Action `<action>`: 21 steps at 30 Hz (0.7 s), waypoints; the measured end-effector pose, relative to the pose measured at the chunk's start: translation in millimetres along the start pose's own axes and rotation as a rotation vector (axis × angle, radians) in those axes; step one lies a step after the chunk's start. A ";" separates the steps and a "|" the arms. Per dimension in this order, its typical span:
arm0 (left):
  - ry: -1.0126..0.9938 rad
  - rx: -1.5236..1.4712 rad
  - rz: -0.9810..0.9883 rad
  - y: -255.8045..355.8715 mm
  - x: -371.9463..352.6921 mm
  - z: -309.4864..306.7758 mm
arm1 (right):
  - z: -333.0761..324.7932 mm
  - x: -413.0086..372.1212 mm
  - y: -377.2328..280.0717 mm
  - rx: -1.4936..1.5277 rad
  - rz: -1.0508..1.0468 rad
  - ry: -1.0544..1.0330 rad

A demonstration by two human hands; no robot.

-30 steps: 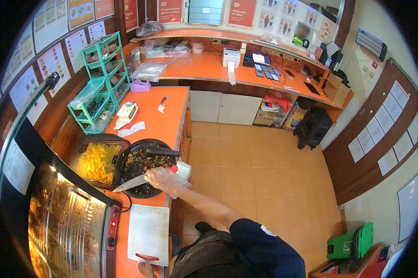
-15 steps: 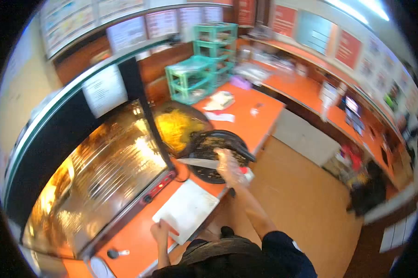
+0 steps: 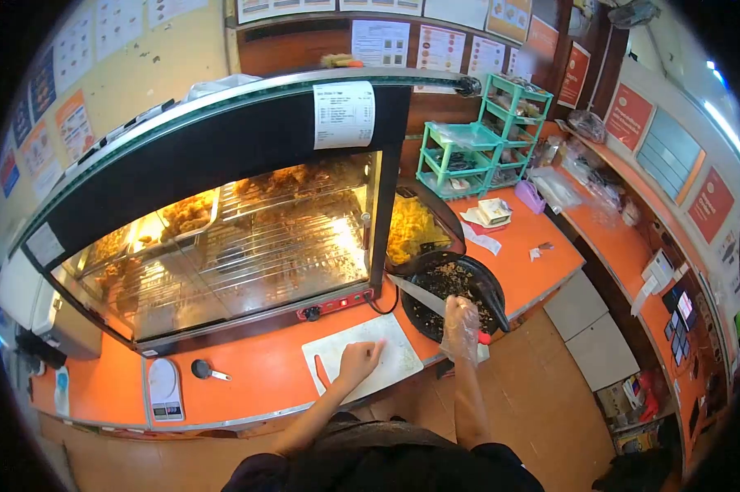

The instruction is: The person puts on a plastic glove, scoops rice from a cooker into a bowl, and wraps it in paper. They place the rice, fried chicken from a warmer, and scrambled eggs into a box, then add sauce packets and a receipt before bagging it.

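My right hand point(image 3: 460, 321), in a clear plastic glove, grips a knife point(image 3: 422, 295). Its long blade points up and left across a wide black shallow bowl point(image 3: 419, 321), and a red handle end shows below the hand. Brown crumbly bits point(image 3: 454, 281) lie in the bowl, with a thick black bar, like a pestle, along its right rim. Loosely curled, my bare left hand point(image 3: 360, 361) is over the white cutting board point(image 3: 399, 365), with nothing visible in it. At the board's left edge is a slot that shows orange.
A lit glass warmer point(image 3: 255, 279) with fried food stands behind the board. Yellow shredded food point(image 3: 415, 230) fills a dark dish beside it. Green shelf racks point(image 3: 460, 160) stand behind. Left lie a kitchen scale point(image 3: 165, 389) and a small black scoop point(image 3: 201, 369).
My view has swung left and steadied. My left hand has moved from the board's near left corner to over its middle. The right hand keeps the knife above the black bowl.
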State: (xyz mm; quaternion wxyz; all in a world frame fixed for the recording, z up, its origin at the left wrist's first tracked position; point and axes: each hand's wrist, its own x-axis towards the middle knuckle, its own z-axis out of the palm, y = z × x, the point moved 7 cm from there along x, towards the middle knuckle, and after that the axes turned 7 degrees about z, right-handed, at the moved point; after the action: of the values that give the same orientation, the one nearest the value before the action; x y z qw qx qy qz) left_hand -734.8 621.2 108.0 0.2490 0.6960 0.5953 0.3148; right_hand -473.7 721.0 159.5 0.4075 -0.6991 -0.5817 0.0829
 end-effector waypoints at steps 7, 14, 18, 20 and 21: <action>0.678 0.231 0.431 78.2 67.2 -110.7 | -46.7 -29.2 -56.2 0.240 0.191 -0.201; 0.755 0.362 0.343 91.4 118.7 -158.0 | -19.5 -30.7 -18.9 0.254 -0.004 0.144; 0.656 0.390 0.238 78.6 132.2 -156.0 | -35.5 -45.2 -27.7 0.222 0.143 -0.063; 0.690 0.356 0.297 75.1 134.2 -158.1 | -34.7 -47.3 -23.7 0.231 0.178 -0.063; 0.676 0.370 0.288 77.4 134.0 -159.1 | -33.1 -46.5 -20.4 0.221 0.198 -0.066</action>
State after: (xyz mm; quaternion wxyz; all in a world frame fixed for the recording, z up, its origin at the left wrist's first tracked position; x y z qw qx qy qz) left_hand -787.1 735.8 290.6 -0.1365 0.6626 0.5869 0.4448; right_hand -483.7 664.2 178.1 0.4525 -0.7008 -0.5102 0.2093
